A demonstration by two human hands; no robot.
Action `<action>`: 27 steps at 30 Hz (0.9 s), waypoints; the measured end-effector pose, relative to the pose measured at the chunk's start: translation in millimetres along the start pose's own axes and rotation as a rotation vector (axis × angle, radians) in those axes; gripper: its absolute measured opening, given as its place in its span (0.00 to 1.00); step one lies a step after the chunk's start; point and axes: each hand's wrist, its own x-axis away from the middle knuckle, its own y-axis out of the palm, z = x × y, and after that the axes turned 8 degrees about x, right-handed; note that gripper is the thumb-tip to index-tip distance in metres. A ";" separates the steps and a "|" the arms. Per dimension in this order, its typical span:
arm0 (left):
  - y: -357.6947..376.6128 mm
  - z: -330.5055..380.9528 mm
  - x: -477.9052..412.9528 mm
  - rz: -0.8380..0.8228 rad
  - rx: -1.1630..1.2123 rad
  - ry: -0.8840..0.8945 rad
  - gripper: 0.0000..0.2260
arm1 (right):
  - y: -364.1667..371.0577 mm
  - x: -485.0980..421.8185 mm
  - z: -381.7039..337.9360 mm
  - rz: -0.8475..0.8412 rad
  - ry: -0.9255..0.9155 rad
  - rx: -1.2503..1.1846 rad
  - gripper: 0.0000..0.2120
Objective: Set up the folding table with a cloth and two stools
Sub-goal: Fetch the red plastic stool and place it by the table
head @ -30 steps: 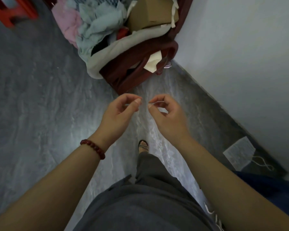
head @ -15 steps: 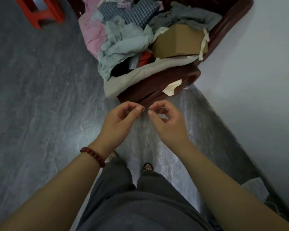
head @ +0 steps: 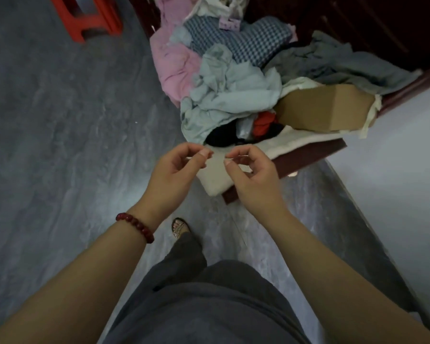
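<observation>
My left hand and my right hand are raised side by side at chest height, each with thumb and forefinger pinched together. Between and below them hangs what looks like a thin, clear plastic cloth, barely visible against the grey floor. A red plastic stool stands on the floor at the far upper left. No folding table is in view.
A dark red wooden seat ahead is heaped with clothes and a cardboard box. A white wall runs along the right. My sandalled foot is on the grey floor.
I have walked closer to the heaped seat, which now fills the upper view, and the red stool shows more. Both hands keep their pinch and have drawn slightly apart.
</observation>
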 end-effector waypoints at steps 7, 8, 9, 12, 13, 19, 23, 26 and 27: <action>-88.9 22.0 -65.4 0.071 0.007 -0.002 0.06 | 82.1 -81.2 -40.9 -0.025 -0.038 -0.009 0.08; -98.5 23.0 -73.6 0.088 0.008 -0.007 0.07 | 91.8 -89.9 -45.7 -0.042 -0.041 -0.006 0.08; -107.3 23.9 -81.8 0.102 0.013 -0.009 0.06 | 100.5 -98.8 -50.0 -0.059 -0.048 -0.004 0.09; -131.0 29.2 -109.5 0.138 0.021 -0.008 0.06 | 123.5 -128.3 -61.8 -0.093 -0.068 -0.007 0.09; -138.0 32.1 -119.7 0.152 0.028 -0.006 0.06 | 130.8 -139.1 -65.4 -0.100 -0.070 -0.008 0.09; -175.1 45.5 -203.3 0.166 0.036 -0.002 0.05 | 168.9 -224.5 -83.0 -0.102 -0.037 -0.016 0.07; -198.9 55.9 -284.5 0.146 0.015 -0.017 0.05 | 193.2 -302.2 -93.6 -0.091 -0.028 -0.020 0.07; -216.2 77.0 -347.2 0.131 0.011 -0.007 0.06 | 210.6 -365.2 -113.7 -0.095 -0.028 -0.013 0.05; -221.7 85.0 -364.3 0.127 0.009 -0.006 0.06 | 215.7 -383.2 -121.6 -0.097 -0.029 -0.015 0.05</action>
